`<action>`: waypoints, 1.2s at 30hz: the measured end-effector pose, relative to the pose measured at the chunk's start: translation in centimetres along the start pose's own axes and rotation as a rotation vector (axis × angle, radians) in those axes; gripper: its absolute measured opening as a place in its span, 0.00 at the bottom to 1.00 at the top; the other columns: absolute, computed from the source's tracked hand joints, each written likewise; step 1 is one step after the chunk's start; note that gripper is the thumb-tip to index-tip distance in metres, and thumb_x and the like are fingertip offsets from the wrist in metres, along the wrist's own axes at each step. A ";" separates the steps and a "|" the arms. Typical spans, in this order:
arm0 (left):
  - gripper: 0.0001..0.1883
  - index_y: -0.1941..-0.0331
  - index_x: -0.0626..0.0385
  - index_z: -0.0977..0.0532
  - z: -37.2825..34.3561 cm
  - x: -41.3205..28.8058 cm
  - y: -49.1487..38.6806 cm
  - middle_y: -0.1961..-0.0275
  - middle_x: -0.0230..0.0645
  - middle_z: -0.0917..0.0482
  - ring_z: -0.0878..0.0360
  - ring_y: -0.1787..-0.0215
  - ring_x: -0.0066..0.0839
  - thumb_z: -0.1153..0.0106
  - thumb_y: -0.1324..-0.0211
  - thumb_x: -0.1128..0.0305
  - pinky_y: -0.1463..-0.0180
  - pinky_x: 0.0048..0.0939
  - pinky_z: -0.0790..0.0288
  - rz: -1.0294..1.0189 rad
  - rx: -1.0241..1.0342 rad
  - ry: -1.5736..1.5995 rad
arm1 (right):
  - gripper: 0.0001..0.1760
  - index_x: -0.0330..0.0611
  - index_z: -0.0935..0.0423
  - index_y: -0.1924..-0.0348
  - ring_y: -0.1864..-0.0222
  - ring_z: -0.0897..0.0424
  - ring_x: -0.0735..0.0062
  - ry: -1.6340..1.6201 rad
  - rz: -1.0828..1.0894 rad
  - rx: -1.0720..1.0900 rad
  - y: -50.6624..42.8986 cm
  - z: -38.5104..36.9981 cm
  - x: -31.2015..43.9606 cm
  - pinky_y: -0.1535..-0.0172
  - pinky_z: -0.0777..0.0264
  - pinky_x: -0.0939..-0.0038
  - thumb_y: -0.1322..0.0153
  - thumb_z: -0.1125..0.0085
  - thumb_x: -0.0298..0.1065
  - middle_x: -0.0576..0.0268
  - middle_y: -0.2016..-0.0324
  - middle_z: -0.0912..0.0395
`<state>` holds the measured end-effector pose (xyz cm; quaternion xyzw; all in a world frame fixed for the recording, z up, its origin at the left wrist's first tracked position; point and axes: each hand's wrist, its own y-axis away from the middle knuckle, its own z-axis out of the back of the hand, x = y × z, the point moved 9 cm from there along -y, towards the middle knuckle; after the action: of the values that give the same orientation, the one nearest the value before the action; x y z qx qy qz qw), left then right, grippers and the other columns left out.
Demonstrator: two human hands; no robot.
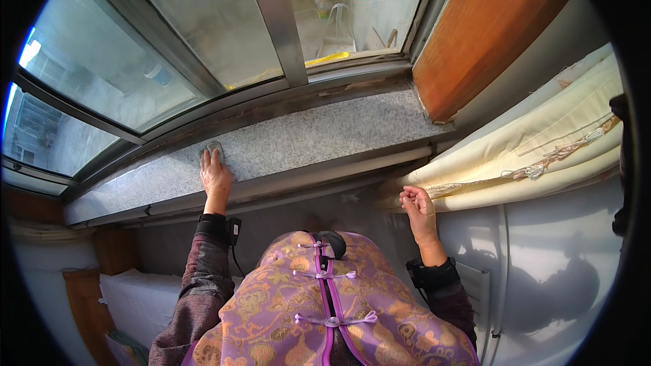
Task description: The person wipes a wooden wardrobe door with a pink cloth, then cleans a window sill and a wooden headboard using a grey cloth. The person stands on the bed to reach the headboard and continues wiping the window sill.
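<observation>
My left hand (215,178) lies on the speckled stone windowsill (315,129). Its fingers press a small grey cloth (218,150) against the stone; most of the cloth is hidden beneath them. My right hand (420,213) is held up in front of the gathered cream curtain (508,162), its fingers loosely curled and somewhat apart. Nothing shows in that hand. Whether its fingertips touch the curtain is hard to tell.
Metal-framed sliding window panes (203,20) rise behind the sill, ending at a wooden frame post (488,35). Below the sill's front edge runs a pipe (330,170). A bed with a wooden headboard (84,300) stands at lower left, a white radiator (473,284) at lower right.
</observation>
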<state>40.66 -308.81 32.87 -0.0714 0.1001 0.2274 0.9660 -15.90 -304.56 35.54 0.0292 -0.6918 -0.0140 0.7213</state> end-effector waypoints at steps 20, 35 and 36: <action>0.28 0.39 0.60 0.28 -0.1 -9.7 -2.5 0.30 0.55 0.32 0.36 0.28 0.54 0.51 0.49 0.82 0.27 0.46 0.39 -0.561 0.065 0.228 | 0.32 0.32 0.35 0.35 0.46 0.26 0.67 0.014 1.318 0.051 4.2 -3.2 42.1 0.44 0.31 0.67 0.30 0.37 0.32 0.52 0.45 0.26; 0.31 0.34 0.58 0.31 -4.3 -26.6 2.4 0.24 0.48 0.41 0.48 0.21 0.48 0.49 0.47 0.79 0.23 0.51 0.48 -0.963 0.316 0.227 | 0.32 0.32 0.37 0.33 0.41 0.27 0.64 0.191 1.310 -0.136 6.6 -8.9 41.9 0.40 0.33 0.63 0.30 0.42 0.25 0.49 0.41 0.28; 0.31 0.34 0.57 0.31 -4.6 -27.8 3.1 0.24 0.47 0.41 0.48 0.21 0.47 0.49 0.47 0.79 0.23 0.51 0.48 -0.975 0.354 0.215 | 0.32 0.32 0.37 0.33 0.41 0.27 0.63 0.207 1.301 -0.152 6.8 -9.1 41.7 0.39 0.33 0.63 0.30 0.43 0.25 0.49 0.41 0.29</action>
<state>14.12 -318.74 34.41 0.0315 0.1908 -0.2772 0.9412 -5.20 -300.13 77.18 -0.4444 -0.4924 0.3786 0.6455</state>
